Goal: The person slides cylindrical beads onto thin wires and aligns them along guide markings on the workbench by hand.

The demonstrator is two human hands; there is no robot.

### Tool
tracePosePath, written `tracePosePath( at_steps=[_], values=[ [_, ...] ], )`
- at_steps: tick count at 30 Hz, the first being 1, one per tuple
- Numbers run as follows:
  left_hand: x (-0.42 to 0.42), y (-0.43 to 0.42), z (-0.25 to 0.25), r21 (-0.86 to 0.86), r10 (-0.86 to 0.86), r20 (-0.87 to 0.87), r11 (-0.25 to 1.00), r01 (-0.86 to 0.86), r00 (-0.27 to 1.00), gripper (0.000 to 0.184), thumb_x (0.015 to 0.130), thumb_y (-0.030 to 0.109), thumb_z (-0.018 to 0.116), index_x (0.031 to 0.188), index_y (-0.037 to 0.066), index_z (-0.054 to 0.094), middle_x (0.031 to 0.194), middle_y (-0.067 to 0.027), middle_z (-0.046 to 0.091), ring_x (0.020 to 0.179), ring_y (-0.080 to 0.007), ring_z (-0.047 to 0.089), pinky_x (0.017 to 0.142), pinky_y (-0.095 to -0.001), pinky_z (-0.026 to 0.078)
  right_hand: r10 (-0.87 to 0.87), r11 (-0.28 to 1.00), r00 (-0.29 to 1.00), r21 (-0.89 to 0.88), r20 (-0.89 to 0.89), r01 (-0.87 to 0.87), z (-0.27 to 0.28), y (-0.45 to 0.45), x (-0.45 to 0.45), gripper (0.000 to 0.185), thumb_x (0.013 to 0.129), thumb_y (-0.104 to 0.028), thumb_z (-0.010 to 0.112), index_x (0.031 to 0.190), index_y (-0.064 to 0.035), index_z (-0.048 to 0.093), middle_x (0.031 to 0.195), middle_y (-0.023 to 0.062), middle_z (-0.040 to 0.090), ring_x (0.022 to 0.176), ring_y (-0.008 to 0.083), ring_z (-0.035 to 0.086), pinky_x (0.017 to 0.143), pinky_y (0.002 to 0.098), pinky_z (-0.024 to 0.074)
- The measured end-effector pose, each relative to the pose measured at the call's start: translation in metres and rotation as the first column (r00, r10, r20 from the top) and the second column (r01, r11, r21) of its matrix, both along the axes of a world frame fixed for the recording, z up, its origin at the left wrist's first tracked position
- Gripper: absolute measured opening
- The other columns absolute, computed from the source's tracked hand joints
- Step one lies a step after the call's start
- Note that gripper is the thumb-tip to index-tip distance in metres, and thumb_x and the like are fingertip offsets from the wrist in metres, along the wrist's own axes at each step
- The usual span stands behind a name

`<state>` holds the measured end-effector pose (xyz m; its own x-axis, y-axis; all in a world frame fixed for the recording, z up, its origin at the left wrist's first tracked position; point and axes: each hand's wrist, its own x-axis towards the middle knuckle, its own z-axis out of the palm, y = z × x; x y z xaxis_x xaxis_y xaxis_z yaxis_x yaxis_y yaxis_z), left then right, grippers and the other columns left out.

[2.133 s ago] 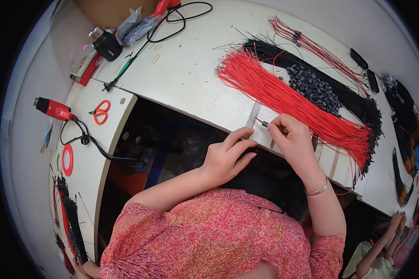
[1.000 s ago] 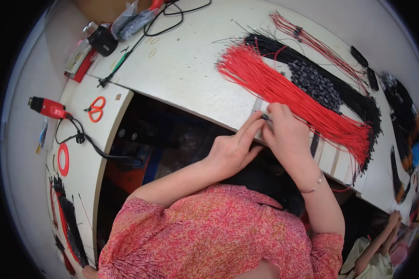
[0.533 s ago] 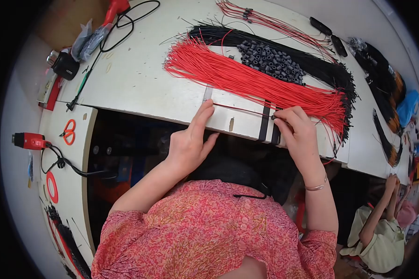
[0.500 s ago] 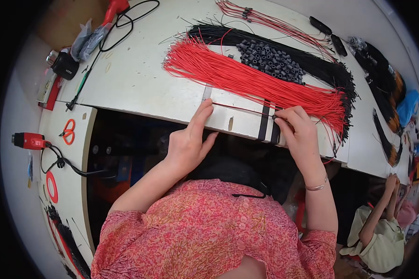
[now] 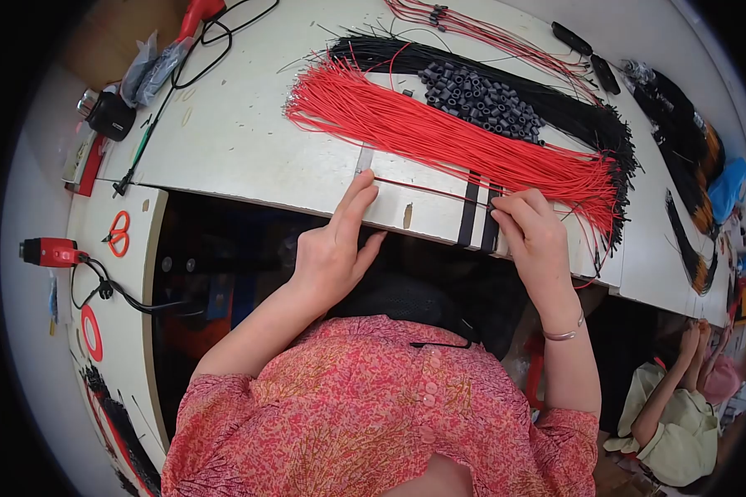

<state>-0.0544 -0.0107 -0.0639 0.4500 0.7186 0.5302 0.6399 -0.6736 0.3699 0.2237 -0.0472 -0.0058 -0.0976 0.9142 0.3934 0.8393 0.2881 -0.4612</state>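
Observation:
A thin dark red wire [image 5: 427, 190] lies fairly straight along the front of the white table, between my two hands. At its left end, beside a grey strip on the tabletop, the outstretched fingertips of my left hand [image 5: 333, 236] rest on the table; the thumb is apart, near the front edge. My right hand [image 5: 535, 228] pinches the other end of the wire between thumb and index finger, over black tape bands [image 5: 470, 217]. A small dark piece shows at those fingertips. Just behind the wire lies a wide bundle of red wires [image 5: 439, 124].
Short dark tube pieces [image 5: 477, 99] are heaped behind the red bundle, beside black wires [image 5: 389, 54]. Orange scissors [image 5: 119, 234], a red tape roll [image 5: 92, 333] and a red-black tool [image 5: 51, 252] lie left. A co-worker [image 5: 675, 422] sits at the right.
The view has shifted slightly. Both hands and the wire between them keep almost the same position.

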Motion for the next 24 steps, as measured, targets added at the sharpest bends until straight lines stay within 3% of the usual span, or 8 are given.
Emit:
tracePosePath(
  at_steps=[6,11,13,15,16,19,20,24],
  values=[
    [-0.001,0.0,-0.001,0.016,0.0,-0.008,1.0,0.001,1.0,0.069,0.079,0.006,0.075,0.14,0.0,0.044,0.151,-0.0148,0.05,0.072,-0.0189,0.069,0.052,-0.0232,0.05,-0.031,0.996,0.979,0.083,0.2,0.015,0.0,-0.005,-0.007,0.015,0.087,0.0,0.068,0.102,-0.0005,0.068,0.098,0.0072,0.063,0.075,0.022,0.06,0.068,0.0306,0.0479],
    [-0.003,-0.001,0.02,-0.175,-0.005,0.042,0.984,0.012,0.999,0.061,0.081,0.006,0.075,0.137,0.004,0.05,0.15,-0.0133,0.052,0.073,-0.0188,0.069,0.057,-0.0241,0.052,-0.058,0.995,0.931,0.098,0.36,0.024,-0.001,-0.008,-0.008,0.014,0.088,-0.001,0.068,0.102,-0.0004,0.068,0.099,0.0078,0.063,0.074,0.0225,0.06,0.068,0.0301,0.0478],
    [0.0,-0.003,0.04,-0.27,0.014,0.075,0.963,0.007,0.997,0.057,0.082,0.006,0.075,0.135,0.005,0.053,0.149,-0.0125,0.053,0.073,-0.0186,0.07,0.059,-0.0243,0.053,-0.025,0.997,0.979,0.076,0.202,0.01,0.0,-0.005,-0.001,0.014,0.088,0.0,0.067,0.102,-0.0001,0.068,0.097,0.0076,0.063,0.074,0.0214,0.059,0.068,0.0296,0.0475],
    [0.012,0.002,0.054,-0.15,-0.064,0.297,0.982,0.112,0.953,0.05,0.082,0.005,0.073,0.129,0.005,0.058,0.149,-0.0111,0.053,0.076,-0.0195,0.07,0.062,-0.0259,0.055,0.03,0.997,0.999,0.064,0.034,-0.032,0.002,0.003,0.004,0.014,0.088,0.0,0.066,0.102,0.0003,0.068,0.096,0.0073,0.063,0.073,0.0203,0.059,0.068,0.029,0.0472],
    [0.03,0.005,0.064,-0.037,-0.128,0.295,0.989,0.145,0.947,0.05,0.08,0.002,0.073,0.128,0.005,0.06,0.151,-0.0109,0.052,0.078,-0.0203,0.07,0.06,-0.0276,0.054,0.009,1.0,0.999,0.028,-0.043,-0.008,0.013,0.005,0.0,0.014,0.089,0.001,0.065,0.103,0.0002,0.067,0.094,0.0066,0.063,0.073,0.0188,0.058,0.069,0.0287,0.0469],
    [0.077,0.021,0.07,0.285,-0.237,0.238,0.944,0.166,0.942,0.034,0.083,0.005,0.07,0.117,0.007,0.065,0.121,-0.0069,0.067,0.065,-0.0144,0.063,0.053,-0.026,0.049,-0.019,0.994,0.947,-0.109,-0.322,-0.017,0.058,0.006,-0.023,0.012,0.09,0.001,0.064,0.101,0.0026,0.068,0.089,0.0067,0.066,0.076,0.0156,0.061,0.07,0.0265,0.0478],
    [0.085,0.029,0.066,0.283,-0.253,0.234,0.941,0.183,0.939,0.026,0.085,0.012,0.07,0.11,0.007,0.065,0.102,-0.0041,0.067,0.064,-0.0168,0.062,0.052,-0.0269,0.049,-0.037,0.986,0.914,-0.165,-0.404,-0.034,0.064,0.006,-0.023,0.012,0.091,0.001,0.063,0.102,0.0029,0.067,0.09,0.0064,0.068,0.078,0.0138,0.062,0.073,0.0249,0.0486],
    [0.091,0.038,0.068,0.31,-0.253,0.269,0.936,0.165,0.929,0.02,0.085,0.011,0.07,0.104,0.006,0.066,0.092,-0.0061,0.067,0.062,-0.0183,0.06,0.052,-0.0269,0.047,-0.118,0.979,0.848,-0.205,-0.516,0.011,0.071,-0.002,-0.026,0.013,0.096,-0.001,0.059,0.106,0.0026,0.068,0.096,0.0075,0.071,0.085,0.0139,0.065,0.08,0.0221,0.0511]
  ],
)
